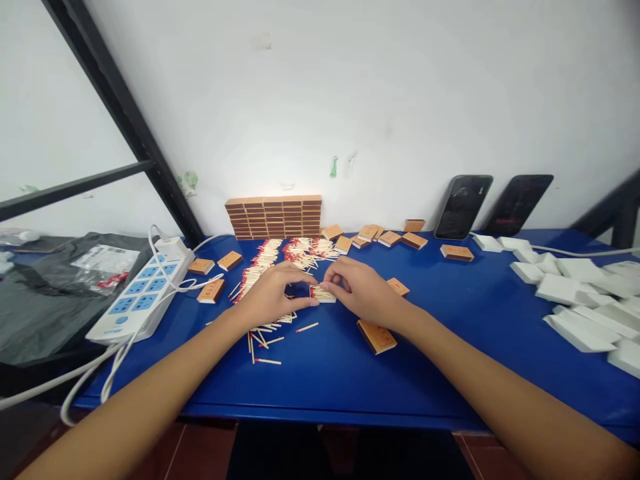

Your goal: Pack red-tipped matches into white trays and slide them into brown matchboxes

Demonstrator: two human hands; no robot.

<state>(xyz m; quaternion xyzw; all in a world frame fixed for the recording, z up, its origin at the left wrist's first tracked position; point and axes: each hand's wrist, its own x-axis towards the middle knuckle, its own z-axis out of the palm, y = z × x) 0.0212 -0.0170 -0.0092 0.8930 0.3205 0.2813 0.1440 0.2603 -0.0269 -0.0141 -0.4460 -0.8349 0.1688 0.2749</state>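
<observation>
A small white matchbox tray (327,300) filled with red-tipped matches (317,292) lies on the blue table between my hands. My left hand (275,290) curves around the tray's left end, its thumb at the near side and its forefinger at the far side. At the right end, the fingers of my right hand (365,290) are curled and pinched together on the matches; the fingertips are partly hidden. Many loose matches (257,267) are heaped behind and under my left hand. A closed matchbox (377,337) rests beneath my right wrist, and another box (398,287) is beside it.
A stack of matchboxes (274,218) stands against the wall, with scattered boxes (389,238) to its right. White trays (565,290) pile up at far right, near two dark phones (463,207). A power strip (143,290) with white cables lies left, beside dark plastic bags (45,300).
</observation>
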